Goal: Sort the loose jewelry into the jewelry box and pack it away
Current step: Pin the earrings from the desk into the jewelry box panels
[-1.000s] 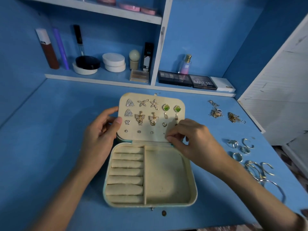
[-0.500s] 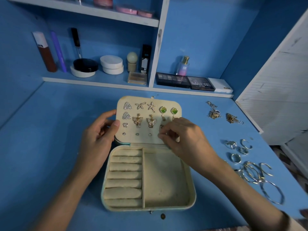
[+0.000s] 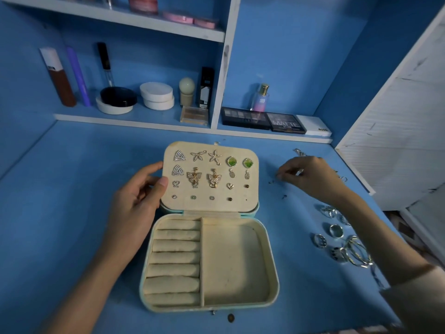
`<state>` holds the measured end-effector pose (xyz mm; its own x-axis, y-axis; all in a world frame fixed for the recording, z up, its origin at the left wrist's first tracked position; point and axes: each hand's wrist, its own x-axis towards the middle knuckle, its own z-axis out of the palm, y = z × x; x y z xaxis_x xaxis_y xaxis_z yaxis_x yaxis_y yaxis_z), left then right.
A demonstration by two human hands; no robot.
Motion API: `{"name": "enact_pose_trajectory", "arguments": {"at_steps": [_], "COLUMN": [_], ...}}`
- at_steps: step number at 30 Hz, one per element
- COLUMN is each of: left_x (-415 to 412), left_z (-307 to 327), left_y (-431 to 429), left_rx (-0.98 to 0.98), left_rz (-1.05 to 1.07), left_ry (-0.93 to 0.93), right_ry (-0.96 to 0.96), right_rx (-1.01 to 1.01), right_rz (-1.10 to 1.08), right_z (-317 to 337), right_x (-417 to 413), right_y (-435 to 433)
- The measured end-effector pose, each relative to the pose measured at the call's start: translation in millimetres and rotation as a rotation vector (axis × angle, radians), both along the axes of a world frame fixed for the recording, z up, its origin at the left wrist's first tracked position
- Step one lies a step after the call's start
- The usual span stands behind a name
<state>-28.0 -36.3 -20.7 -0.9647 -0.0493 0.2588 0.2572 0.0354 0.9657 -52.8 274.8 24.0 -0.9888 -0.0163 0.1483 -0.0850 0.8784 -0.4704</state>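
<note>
The cream jewelry box [image 3: 272,261] lies open in the middle of the blue desk. Its raised lid [image 3: 251,150] carries several pinned earrings, among them two butterflies [image 3: 194,178]. My left hand [image 3: 137,201] holds the lid's left edge, thumb on its front. My right hand [image 3: 313,179] is over the desk to the right of the lid, fingertips drawn together on a tiny dark stud [image 3: 278,175]. More tiny studs [image 3: 284,196] lie nearby. The ring rolls [image 3: 175,256] and the right compartment [image 3: 233,261] hold nothing.
Silver rings [image 3: 336,230] and bangles [image 3: 358,254] lie under my right forearm. A chain [image 3: 298,151] shows behind my right hand. A small round piece [image 3: 230,317] sits at the box's front. Cosmetics and palettes [image 3: 245,118] line the rear shelf; a white cabinet [image 3: 397,141] stands at right.
My right hand left the lid's lower right corner and moved right to the small studs on the desk. My left hand stayed on the lid.
</note>
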Motion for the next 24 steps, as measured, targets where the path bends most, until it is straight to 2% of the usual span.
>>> {"name": "enact_pose_trajectory", "arguments": {"at_steps": [20, 22, 24], "left_x": [-1.1, -0.7, 0.5], "left_z": [0.1, 0.6, 1.7], "left_y": [-0.2, -0.3, -0.5], "left_rx": [-0.030, -0.028, -0.030], "left_rz": [0.007, 0.008, 0.007], "left_ry": [0.008, 0.004, 0.001], "right_ry": [0.074, 0.067, 0.081], "right_rx": [0.182, 0.133, -0.015], "right_rz": [0.144, 0.131, 0.094], "right_z": [-17.3, -15.9, -9.4], "right_x": [-7.1, -7.2, -7.5], "right_y": [-2.0, -3.6, -8.0]}}
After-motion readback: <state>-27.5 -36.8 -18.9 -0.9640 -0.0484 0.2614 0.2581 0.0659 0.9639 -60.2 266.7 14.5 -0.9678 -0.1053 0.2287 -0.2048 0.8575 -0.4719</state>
